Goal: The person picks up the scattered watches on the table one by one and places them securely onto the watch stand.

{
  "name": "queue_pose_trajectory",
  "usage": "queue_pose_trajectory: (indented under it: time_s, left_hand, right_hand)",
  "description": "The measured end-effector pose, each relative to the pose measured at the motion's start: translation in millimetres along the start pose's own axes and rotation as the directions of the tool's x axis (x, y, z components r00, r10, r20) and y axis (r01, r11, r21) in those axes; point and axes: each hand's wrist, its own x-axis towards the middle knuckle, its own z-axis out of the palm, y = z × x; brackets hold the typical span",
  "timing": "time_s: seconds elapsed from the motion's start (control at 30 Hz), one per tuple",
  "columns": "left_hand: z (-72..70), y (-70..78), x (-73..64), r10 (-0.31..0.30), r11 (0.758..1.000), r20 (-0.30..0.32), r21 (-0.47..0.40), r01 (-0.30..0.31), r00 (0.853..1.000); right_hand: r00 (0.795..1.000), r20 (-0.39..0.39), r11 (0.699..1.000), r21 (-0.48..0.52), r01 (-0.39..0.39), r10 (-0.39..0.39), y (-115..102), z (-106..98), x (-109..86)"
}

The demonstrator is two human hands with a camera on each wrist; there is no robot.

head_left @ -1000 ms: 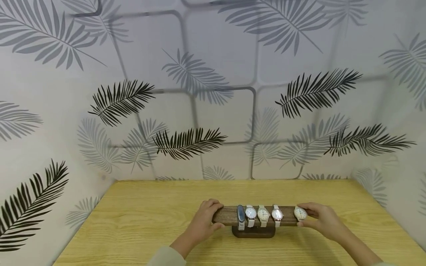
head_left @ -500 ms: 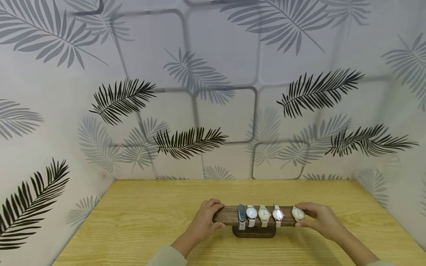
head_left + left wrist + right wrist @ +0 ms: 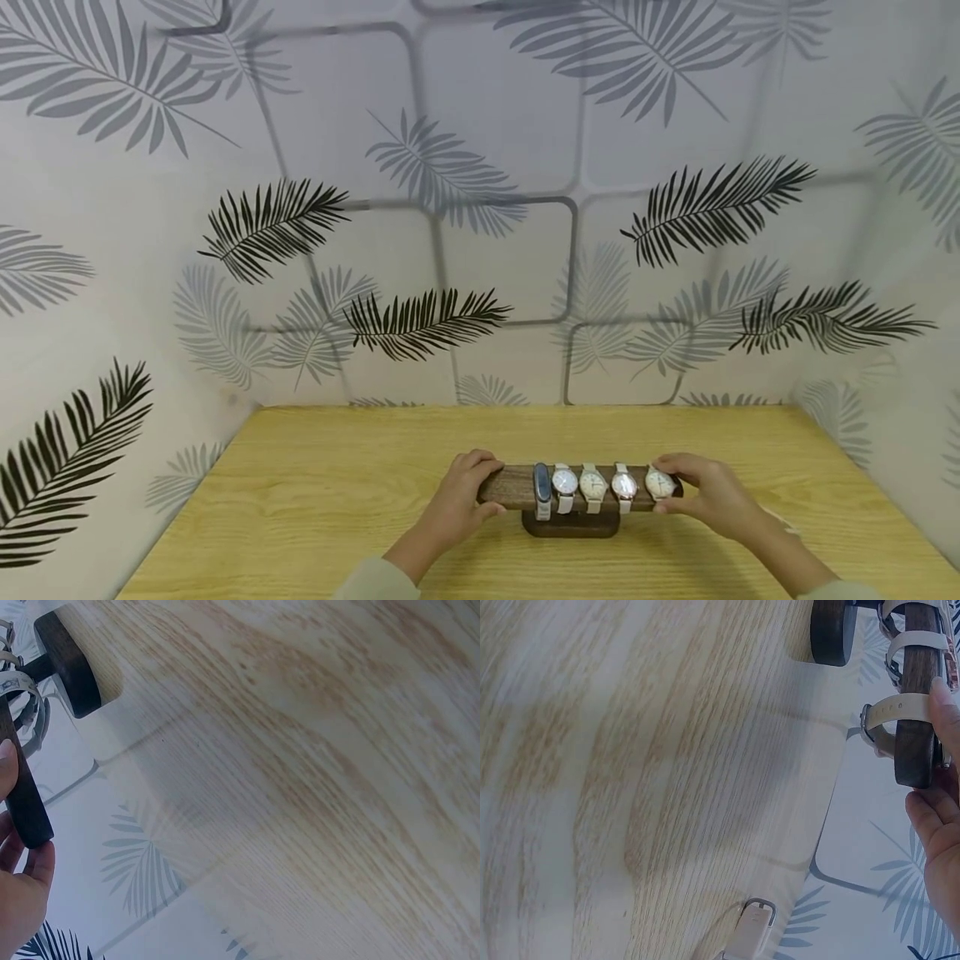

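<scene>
A dark wooden watch stand (image 3: pixel 510 487) has a horizontal bar on a rounded base (image 3: pixel 573 526). My left hand (image 3: pixel 452 502) grips the bar's left end, thumb in front and fingers behind; the left wrist view shows the fingers at the bar end (image 3: pixel 34 817). My right hand (image 3: pixel 716 497) pinches the rightmost watch (image 3: pixel 660 484), cream-strapped and looped round the bar near its right end. Its strap (image 3: pixel 900 709) and buckle hang under the bar in the right wrist view. Further left on the bar sit a dark-faced fitness band (image 3: pixel 542 486) and several pale-strapped watches (image 3: pixel 593 484).
The stand is on a light wood-grain table (image 3: pixel 315 492), with leaf-patterned wall covering (image 3: pixel 480 250) behind and at both sides. A pale strap with a buckle (image 3: pixel 754 926) lies low in the right wrist view; a bit of something pale (image 3: pixel 782 522) shows beside my right forearm.
The rightmost watch has slid left along the bar with my right hand, and the bar's right end now shows past it. My left hand stays in place.
</scene>
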Motion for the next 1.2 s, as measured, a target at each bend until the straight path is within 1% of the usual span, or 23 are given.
queue_pose_trajectory:
  time_s: [0.13,0.23,0.4,0.5,0.6,0.87,1.2]
  left_hand:
    - [0.8,-0.2,0.0,-0.023,1.0,0.005,-0.015,0.023,1.0]
    - [1.4,-0.3,0.3,-0.029,0.999,0.004,-0.025,0.029,1.0]
    - [3.0,-0.5,1.1,-0.024,0.999,0.002,-0.027,0.024,1.0]
    - [3.3,-0.4,1.2,-0.022,0.999,-0.007,-0.03,0.021,1.0]
    - [3.1,-0.9,0.1,-0.022,0.999,-0.014,-0.03,0.021,1.0]
    - [3.6,-0.8,-0.1,-0.015,0.999,-0.02,-0.033,0.015,1.0]
    - [3.2,0.8,0.3,-0.021,0.999,-0.023,-0.04,0.021,0.999]
  right_hand:
    - [1.0,0.015,0.998,-0.058,0.01,-0.009,1,1,0.3]
    - [0.999,0.013,0.996,-0.08,0.03,-0.029,0,1,0.3]
    - [0.996,-0.036,0.989,-0.126,0.075,-0.08,0,3,-1.4]
    - [0.99,-0.074,0.982,-0.157,0.105,-0.118,1,5,-2.3]
    - [0.985,-0.102,0.978,-0.17,0.121,-0.14,1,8,-2.7]
    - [0.982,-0.128,0.978,-0.173,0.114,-0.137,0,10,-4.9]
    - [0.979,-0.147,0.976,-0.184,0.113,-0.141,2,13,-6.1]
